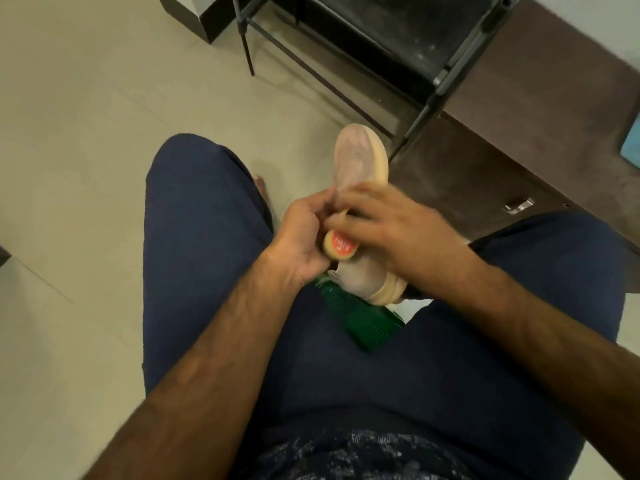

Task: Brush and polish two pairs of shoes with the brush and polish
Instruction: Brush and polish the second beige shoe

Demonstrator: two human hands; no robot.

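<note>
One beige shoe (358, 161), its smooth greyish sole ringed in peach rubber, is held sole-up between the knees, over a ribbed green plastic object (360, 320). The left hand (301, 244) grips its middle, beside a round tan piece with an orange-red label (341, 245). The right hand (381, 223) wraps over the same blurred spot. A black metal rack (408, 39) stands on pale floor tiles (86, 116).

Carried one mark only: a red-orange label (341, 244) with pale lettering, set on a tan oval piece (329, 247) gripped in the left hand (298, 244), just beside the shoe (360, 161) held by the right hand (384, 223). Sat right below where the fingertips of both hands met. Could not be read: lettering blurred, no word, brand or number made out. Bore no other legible print around the grip.
</note>
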